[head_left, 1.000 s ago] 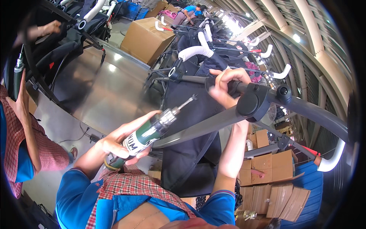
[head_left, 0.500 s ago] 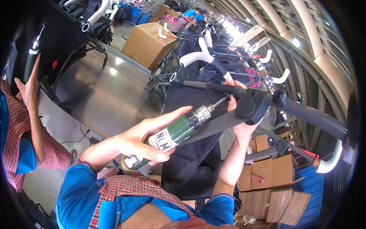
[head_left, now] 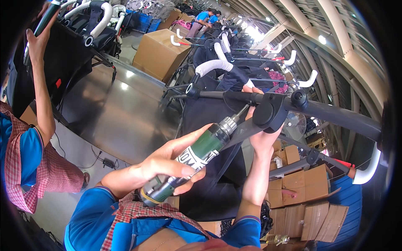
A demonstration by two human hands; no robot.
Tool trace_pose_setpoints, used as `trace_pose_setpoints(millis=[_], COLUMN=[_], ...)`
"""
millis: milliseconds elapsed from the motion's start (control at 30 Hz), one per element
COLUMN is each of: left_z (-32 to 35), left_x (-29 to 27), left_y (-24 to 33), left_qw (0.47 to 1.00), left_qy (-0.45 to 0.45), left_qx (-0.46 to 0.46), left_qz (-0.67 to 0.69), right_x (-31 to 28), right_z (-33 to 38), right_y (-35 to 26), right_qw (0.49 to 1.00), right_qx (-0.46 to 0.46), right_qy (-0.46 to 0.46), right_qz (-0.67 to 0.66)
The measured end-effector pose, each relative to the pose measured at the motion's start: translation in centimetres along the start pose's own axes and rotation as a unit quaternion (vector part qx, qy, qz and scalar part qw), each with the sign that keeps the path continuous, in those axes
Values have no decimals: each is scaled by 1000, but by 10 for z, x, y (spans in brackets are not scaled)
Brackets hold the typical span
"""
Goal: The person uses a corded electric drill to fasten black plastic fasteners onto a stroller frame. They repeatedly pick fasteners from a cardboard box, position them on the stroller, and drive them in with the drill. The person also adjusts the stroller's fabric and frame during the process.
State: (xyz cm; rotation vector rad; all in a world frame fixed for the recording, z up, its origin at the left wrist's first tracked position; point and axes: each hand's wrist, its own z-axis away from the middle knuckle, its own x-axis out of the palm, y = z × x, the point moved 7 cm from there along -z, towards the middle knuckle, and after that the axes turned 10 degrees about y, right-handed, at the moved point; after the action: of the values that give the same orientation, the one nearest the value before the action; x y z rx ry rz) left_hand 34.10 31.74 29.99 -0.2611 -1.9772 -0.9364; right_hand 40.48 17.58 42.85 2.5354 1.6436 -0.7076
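My left hand [head_left: 167,161] is wrapped round a green and black electric screwdriver [head_left: 211,140], tilted up to the right. Its bit ends at the underside of a dark tube, beside a round black hinge joint [head_left: 268,113]; whether it sits in a screw head cannot be made out. The tube belongs to what looks like a stroller frame [head_left: 335,119] with black fabric [head_left: 205,113] hanging beneath. From behind, my right hand [head_left: 266,140] grips this frame by the joint, its fingertips showing above the tube; part of the hand is hidden by the hinge.
At the left a co-worker's hand [head_left: 37,46] holds another driver beside a black frame. A shiny metal table [head_left: 113,113] lies between us, with a large cardboard box [head_left: 161,52] beyond. More frames with white handles [head_left: 307,79] stand behind; open cartons [head_left: 297,186] are at lower right.
The screwdriver has turned a little in my left hand and points more steeply upward, its bit nearer the tube. The joint has shifted slightly left. The co-worker's driver has moved up.
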Motion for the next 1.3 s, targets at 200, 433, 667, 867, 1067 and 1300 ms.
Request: trace_pose_setpoints(millis=[200, 433, 667, 867, 1067, 1300], left_z=[2, 99, 246, 219, 218, 217], left_x=[-28, -176, -305, -222, -243, -244], left_y=[2, -81, -282, -280, -252, -201], left_qw=[994, 907, 715, 697, 720, 751], left_qy=[-35, 393, 631, 647, 689, 658], left_qx=[101, 114, 2, -14, -24, 19], left_qz=[39, 104, 300, 309, 82, 53], right_x=[-28, -265, -174, -6, 149, 317], right_z=[13, 195, 415, 461, 342, 271], right_y=[-2, 52, 324, 356, 242, 195], right_qw=[992, 855, 943, 697, 786, 863], right_qx=[-9, 29, 306, 630, 549, 426], right_qy=[-49, 464, -33, 41, 26, 16], right_qz=[112, 230, 130, -340, -285, -270])
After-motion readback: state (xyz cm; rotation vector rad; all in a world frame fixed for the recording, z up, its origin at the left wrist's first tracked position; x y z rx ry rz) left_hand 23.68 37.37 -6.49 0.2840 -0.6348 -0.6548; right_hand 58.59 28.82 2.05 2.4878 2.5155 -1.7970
